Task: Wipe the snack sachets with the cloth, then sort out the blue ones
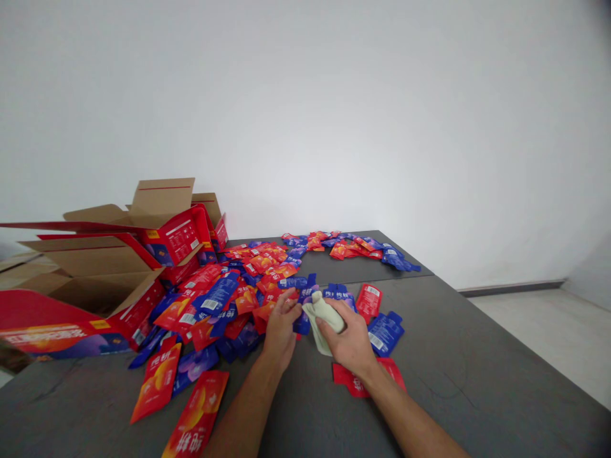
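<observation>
My right hand (351, 337) is closed around a crumpled pale green cloth (324, 318), a loose part of which hangs down on its left side. Just left of the cloth, my left hand (281, 327) has its fingers curled at the edge of a blue pouch (305, 310) and appears to grip it; the hand partly hides the contact. Beyond the right hand lie more blue pouches (340, 294) and a red pouch (369, 301). Another blue pouch (385, 333) rests to its right. Beneath the right wrist is a red pouch (389, 372), partly covered.
A heap of red and blue pouches (219, 296) spreads left of my hands over the dark grey table (458, 375). More pouches (356, 247) lie toward the far edge. Open red cartons (71, 318) stand at the left, flaps up. A white wall (334, 127) rises behind.
</observation>
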`<action>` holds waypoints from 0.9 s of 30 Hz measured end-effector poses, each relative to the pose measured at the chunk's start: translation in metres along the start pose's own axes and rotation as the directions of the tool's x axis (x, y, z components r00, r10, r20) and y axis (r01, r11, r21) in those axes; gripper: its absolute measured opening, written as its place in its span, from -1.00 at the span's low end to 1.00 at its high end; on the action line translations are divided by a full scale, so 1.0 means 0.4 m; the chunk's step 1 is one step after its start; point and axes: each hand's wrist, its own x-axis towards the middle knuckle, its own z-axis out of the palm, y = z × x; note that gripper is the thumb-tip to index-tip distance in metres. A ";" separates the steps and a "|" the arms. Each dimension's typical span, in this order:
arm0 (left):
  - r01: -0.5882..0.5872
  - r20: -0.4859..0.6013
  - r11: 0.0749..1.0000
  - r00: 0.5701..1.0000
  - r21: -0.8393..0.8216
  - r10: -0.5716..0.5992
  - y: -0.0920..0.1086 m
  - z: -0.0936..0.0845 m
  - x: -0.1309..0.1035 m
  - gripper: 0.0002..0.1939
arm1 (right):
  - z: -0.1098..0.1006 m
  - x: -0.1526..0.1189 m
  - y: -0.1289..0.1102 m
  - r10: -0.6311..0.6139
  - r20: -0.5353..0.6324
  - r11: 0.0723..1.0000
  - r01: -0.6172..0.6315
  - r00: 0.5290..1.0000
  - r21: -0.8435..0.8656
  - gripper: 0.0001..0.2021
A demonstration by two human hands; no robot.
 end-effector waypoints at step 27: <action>0.144 0.040 0.989 0.989 -0.029 -0.143 -0.016 0.025 -0.014 -0.68 | 0.017 0.003 -0.007 -0.040 0.149 0.995 0.053 0.988 -0.088 -0.61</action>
